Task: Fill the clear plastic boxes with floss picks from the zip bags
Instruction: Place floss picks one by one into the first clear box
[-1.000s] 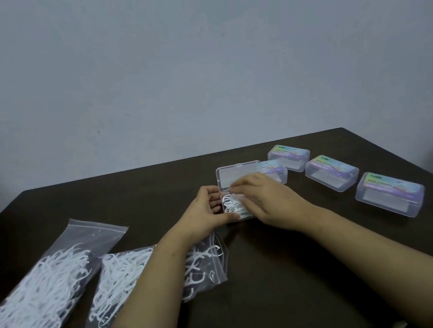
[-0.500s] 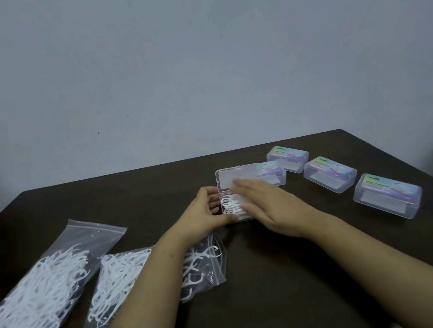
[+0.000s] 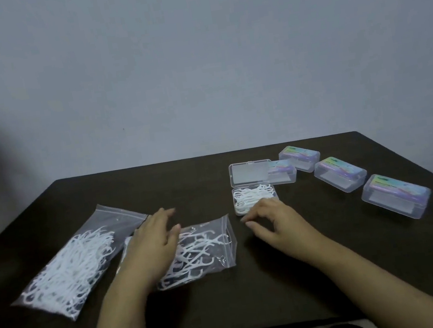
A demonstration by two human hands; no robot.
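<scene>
Reaching over the near clear plastic zip bag (image 3: pixel 194 248), the left hand (image 3: pixel 152 246) has its fingers out straight and a little spread, holding nothing. I cannot tell if the palm touches the bag or floats just above it. Under and past its fingertips lie the thin white plastic floss picks (image 3: pixel 197 251), all in a jumble inside the bag. To the left of this hand lies a second clear zip bag (image 3: pixel 77 257), fuller, with its zip end pointing away from the person.

The right hand (image 3: pixel 271 220) sits low over the dark brown table (image 3: pixel 258 298), fingers loosely bent and pointing left, holding nothing. Just past its knuckles is the small clear plastic box with its lid flipped open (image 3: pixel 253 189). White picks already fill much of its bottom half. Farther right of this hand, four shut clear boxes with colourful labels (image 3: pixel 340 173) stand in a slanted row, well apart from the bags.

The picks look very light and stiff, with little hooked ends, so they will likely catch on each other and come out in clumps. Pinching a few by their straight handles seems best. The bag is soft, floppy and slippery. It will probably slide on the table, so one hand should hold its edge near the opening while the other reaches in. The open box is light too and may skid if it gets pushed.
</scene>
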